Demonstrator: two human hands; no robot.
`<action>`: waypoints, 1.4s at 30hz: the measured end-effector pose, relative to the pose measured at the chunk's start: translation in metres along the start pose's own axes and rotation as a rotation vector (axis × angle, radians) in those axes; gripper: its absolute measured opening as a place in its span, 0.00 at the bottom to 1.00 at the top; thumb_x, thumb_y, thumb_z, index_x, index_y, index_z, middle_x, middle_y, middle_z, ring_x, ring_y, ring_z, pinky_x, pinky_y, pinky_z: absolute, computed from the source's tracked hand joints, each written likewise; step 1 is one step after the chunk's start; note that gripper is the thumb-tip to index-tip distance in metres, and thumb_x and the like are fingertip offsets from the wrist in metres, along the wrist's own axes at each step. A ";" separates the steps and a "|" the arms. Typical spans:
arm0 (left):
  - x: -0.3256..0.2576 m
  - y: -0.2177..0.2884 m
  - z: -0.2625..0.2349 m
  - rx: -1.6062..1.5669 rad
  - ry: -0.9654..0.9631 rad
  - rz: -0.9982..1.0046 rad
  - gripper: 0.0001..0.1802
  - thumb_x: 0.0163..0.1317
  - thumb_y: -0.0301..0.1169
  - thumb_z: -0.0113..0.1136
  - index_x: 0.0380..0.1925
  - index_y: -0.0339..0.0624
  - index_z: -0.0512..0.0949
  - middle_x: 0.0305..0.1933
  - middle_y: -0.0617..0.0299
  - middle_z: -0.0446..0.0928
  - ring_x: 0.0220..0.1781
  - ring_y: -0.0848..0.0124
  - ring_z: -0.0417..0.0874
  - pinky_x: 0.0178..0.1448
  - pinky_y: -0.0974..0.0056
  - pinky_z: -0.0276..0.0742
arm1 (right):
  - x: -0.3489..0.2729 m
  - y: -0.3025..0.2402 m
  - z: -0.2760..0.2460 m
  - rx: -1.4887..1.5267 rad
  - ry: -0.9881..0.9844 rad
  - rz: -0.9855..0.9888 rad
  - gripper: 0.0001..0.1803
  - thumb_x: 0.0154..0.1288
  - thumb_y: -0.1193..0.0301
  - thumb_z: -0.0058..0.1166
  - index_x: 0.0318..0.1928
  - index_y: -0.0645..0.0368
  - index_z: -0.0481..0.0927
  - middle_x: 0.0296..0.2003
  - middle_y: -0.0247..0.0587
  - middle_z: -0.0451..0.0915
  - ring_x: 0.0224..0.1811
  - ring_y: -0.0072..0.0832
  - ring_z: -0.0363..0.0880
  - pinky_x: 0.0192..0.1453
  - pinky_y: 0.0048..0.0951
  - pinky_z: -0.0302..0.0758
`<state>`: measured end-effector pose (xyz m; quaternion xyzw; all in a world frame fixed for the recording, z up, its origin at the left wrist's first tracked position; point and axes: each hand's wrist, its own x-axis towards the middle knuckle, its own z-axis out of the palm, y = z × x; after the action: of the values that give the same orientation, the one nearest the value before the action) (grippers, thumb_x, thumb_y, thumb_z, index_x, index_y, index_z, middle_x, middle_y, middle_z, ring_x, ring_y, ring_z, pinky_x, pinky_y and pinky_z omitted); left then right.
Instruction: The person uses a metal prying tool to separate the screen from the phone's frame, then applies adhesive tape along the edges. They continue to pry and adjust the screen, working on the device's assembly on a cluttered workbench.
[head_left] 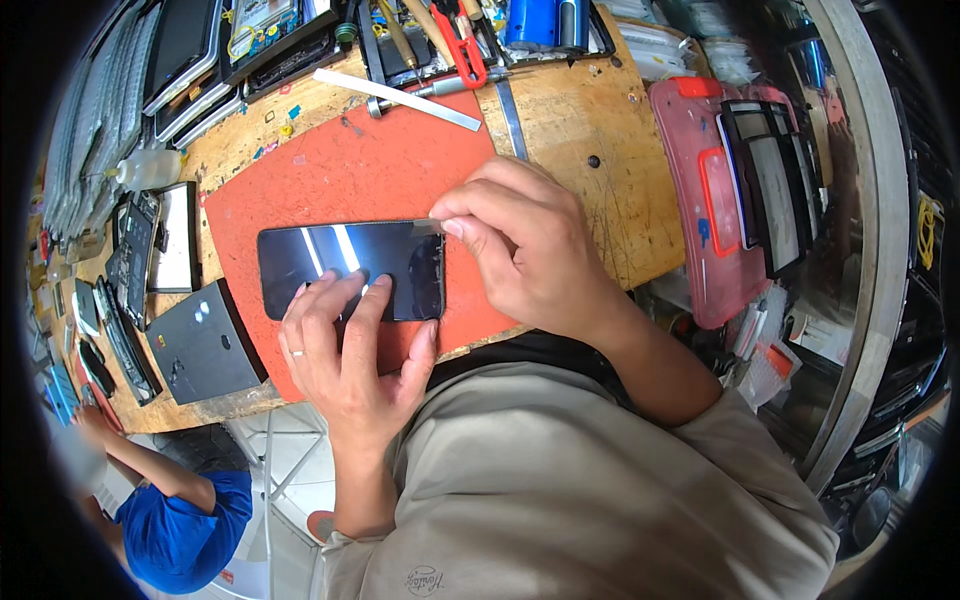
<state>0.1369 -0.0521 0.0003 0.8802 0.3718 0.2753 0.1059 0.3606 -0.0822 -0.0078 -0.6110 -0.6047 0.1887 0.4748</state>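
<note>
A smartphone point(395, 270) lies flat, dark glass upward, on a red mat, with two bright light streaks across it. My left hand point(345, 350) rests on its near edge, fingers spread and fingertips on the glass; a ring is on one finger. At the phone's far right corner, my right hand point(525, 235) is closed in a pinch between thumb and forefinger. A small thin, flat greyish piece point(427, 228) shows at those fingertips, touching the phone's corner; its exact kind is hard to make out.
Beyond the red mat point(330, 170) lie a pale metal strip point(400, 100), a screwdriver point(440, 88) and red-handled cutters point(462, 50). A black box point(205, 345) stands left, a pink plastic case point(690, 200) right. Another person in a blue shirt point(185, 530) is at lower left.
</note>
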 end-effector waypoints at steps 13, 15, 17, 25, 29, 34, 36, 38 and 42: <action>0.001 0.000 0.000 0.006 -0.001 -0.003 0.28 0.52 0.42 0.83 0.53 0.44 0.89 0.57 0.54 0.83 0.62 0.49 0.83 0.70 0.41 0.76 | 0.001 -0.007 -0.001 -0.087 -0.019 -0.056 0.07 0.65 0.83 0.64 0.41 0.61 0.86 0.35 0.43 0.81 0.38 0.45 0.80 0.45 0.45 0.74; 0.001 0.001 0.000 0.004 -0.004 -0.001 0.28 0.52 0.42 0.83 0.53 0.44 0.89 0.57 0.54 0.83 0.62 0.49 0.83 0.70 0.41 0.76 | 0.001 -0.008 -0.001 -0.086 0.010 -0.038 0.07 0.65 0.82 0.65 0.41 0.60 0.86 0.35 0.43 0.81 0.38 0.45 0.80 0.45 0.45 0.74; 0.001 0.000 0.000 0.007 -0.008 -0.006 0.28 0.52 0.42 0.83 0.53 0.44 0.89 0.57 0.54 0.84 0.62 0.49 0.83 0.70 0.41 0.76 | 0.003 -0.009 -0.001 -0.117 0.011 -0.004 0.07 0.64 0.82 0.65 0.41 0.60 0.86 0.35 0.43 0.82 0.38 0.45 0.81 0.46 0.45 0.74; 0.001 0.000 0.000 0.006 -0.009 0.003 0.28 0.52 0.41 0.83 0.52 0.44 0.89 0.56 0.54 0.84 0.62 0.50 0.83 0.70 0.42 0.76 | 0.008 -0.008 -0.001 -0.101 -0.022 -0.097 0.08 0.63 0.83 0.65 0.41 0.61 0.86 0.36 0.43 0.80 0.39 0.45 0.81 0.45 0.46 0.76; 0.002 0.000 0.000 0.007 -0.009 -0.006 0.28 0.53 0.42 0.83 0.52 0.44 0.89 0.56 0.54 0.83 0.61 0.50 0.84 0.70 0.42 0.76 | 0.008 -0.009 -0.001 -0.123 -0.096 -0.128 0.08 0.63 0.84 0.65 0.42 0.61 0.86 0.36 0.44 0.79 0.39 0.45 0.81 0.43 0.45 0.77; 0.001 -0.001 0.000 0.008 -0.001 0.012 0.27 0.54 0.42 0.82 0.53 0.44 0.88 0.56 0.54 0.83 0.61 0.50 0.84 0.70 0.42 0.76 | 0.007 -0.015 -0.001 -0.149 -0.096 -0.121 0.08 0.62 0.84 0.65 0.41 0.61 0.86 0.35 0.44 0.78 0.39 0.45 0.81 0.41 0.45 0.77; 0.001 -0.001 0.001 0.015 0.005 0.013 0.27 0.54 0.43 0.82 0.53 0.44 0.88 0.56 0.55 0.83 0.61 0.51 0.84 0.70 0.42 0.76 | 0.007 -0.016 -0.002 -0.103 -0.118 -0.197 0.08 0.62 0.84 0.65 0.41 0.61 0.86 0.35 0.44 0.78 0.39 0.45 0.80 0.41 0.44 0.77; 0.001 -0.001 0.001 0.014 -0.002 0.011 0.27 0.54 0.43 0.82 0.53 0.45 0.88 0.56 0.55 0.83 0.61 0.51 0.84 0.70 0.42 0.76 | 0.007 -0.015 -0.002 -0.147 -0.110 -0.140 0.09 0.62 0.84 0.66 0.42 0.62 0.87 0.35 0.44 0.78 0.38 0.45 0.80 0.41 0.44 0.77; 0.001 -0.001 0.001 0.007 0.000 0.012 0.27 0.55 0.44 0.82 0.53 0.45 0.88 0.57 0.55 0.83 0.62 0.51 0.84 0.70 0.42 0.76 | 0.007 -0.016 -0.003 -0.169 -0.078 -0.132 0.09 0.61 0.83 0.67 0.42 0.62 0.87 0.34 0.44 0.77 0.37 0.46 0.79 0.40 0.43 0.77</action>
<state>0.1369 -0.0508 -0.0004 0.8828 0.3675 0.2745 0.1012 0.3553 -0.0793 0.0089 -0.5999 -0.6754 0.1291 0.4089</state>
